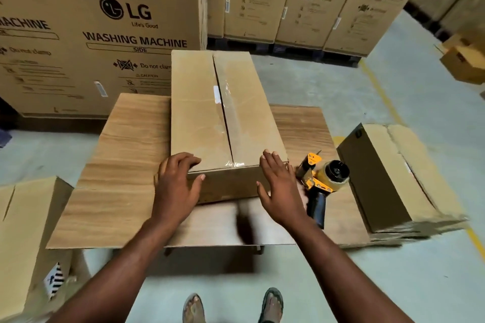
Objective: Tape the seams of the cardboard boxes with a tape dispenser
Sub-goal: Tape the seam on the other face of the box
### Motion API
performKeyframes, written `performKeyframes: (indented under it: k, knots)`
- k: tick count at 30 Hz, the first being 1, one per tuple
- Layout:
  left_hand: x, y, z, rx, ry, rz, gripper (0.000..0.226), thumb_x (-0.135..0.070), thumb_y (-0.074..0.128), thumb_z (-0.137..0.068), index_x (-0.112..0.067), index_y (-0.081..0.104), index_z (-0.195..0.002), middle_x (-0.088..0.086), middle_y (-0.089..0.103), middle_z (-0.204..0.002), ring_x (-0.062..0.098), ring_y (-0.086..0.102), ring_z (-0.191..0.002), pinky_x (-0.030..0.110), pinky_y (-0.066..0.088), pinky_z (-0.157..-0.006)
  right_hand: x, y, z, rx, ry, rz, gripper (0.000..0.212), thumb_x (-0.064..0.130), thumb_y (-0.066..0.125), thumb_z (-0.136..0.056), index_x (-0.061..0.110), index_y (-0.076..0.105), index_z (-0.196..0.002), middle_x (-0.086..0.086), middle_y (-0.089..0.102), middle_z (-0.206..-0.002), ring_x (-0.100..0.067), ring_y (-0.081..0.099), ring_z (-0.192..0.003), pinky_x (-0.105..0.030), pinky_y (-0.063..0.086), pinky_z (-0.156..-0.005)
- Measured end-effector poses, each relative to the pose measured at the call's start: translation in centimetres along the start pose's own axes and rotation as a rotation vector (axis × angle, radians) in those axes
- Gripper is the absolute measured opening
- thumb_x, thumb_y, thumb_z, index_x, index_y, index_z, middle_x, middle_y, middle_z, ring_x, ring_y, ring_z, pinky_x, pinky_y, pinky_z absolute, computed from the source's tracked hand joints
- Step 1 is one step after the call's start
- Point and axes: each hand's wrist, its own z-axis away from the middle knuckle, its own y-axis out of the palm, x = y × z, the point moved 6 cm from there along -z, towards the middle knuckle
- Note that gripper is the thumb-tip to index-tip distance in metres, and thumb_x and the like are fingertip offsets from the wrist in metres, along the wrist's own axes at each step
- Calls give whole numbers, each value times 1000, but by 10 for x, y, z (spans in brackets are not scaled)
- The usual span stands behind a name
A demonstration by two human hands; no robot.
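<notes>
A long cardboard box [199, 113] lies on a low wooden table [126, 165], its top seam covered with clear tape down the middle. My left hand [175, 181] rests on the box's near left corner, fingers on top and thumb against the front face. My right hand [280, 186] is at the near right corner with straight fingers, holding nothing. A yellow tape dispenser [321, 178] with a dark handle lies on the table just right of my right hand.
Another cardboard box [388, 173] stands to the right of the table and one [26, 231] at the lower left. Big washing machine cartons [99, 29] line the back. My sandalled feet [233, 307] stand on the concrete floor.
</notes>
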Motion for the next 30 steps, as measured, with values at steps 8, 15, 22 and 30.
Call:
performKeyframes:
  k: [8, 15, 22, 30]
  knots:
    - [-97, 45, 20, 13, 183, 124, 29, -19, 63, -86, -25, 65, -115, -10, 59, -121, 8, 51, -115, 29, 30, -95, -85, -30, 50, -293, 384, -453, 30, 21, 57, -93, 11, 73, -116, -1, 73, -114, -17, 64, -105, -23, 45, -89]
    - [-149, 211, 37, 699, -153, 435, 29, -11, 68, -91, -22, 65, -117, -5, 64, -119, 2, 63, -103, 24, 52, -91, -226, 2, 94, 6, 1237, -597, 31, 30, 66, -95, 10, 53, -76, -12, 56, -76, -29, 55, -76, -36, 41, -65]
    - [-186, 309, 60, 884, -461, 377, 43, -11, 69, -90, -10, 60, -132, 5, 65, -128, 18, 64, -113, 24, 47, -97, -244, 43, 84, 42, 1407, -1356, 39, 31, 72, -93, -4, 68, -110, -20, 74, -102, -33, 71, -88, -43, 60, -82]
    - [-199, 331, 83, 947, -772, 662, 19, -7, 57, -98, -15, 67, -112, 8, 68, -103, 18, 57, -87, 31, 45, -79, -270, 44, 86, 290, 1345, -1336, 67, 63, 80, -65, 7, 76, -102, -8, 69, -79, -19, 62, -58, -27, 50, -57]
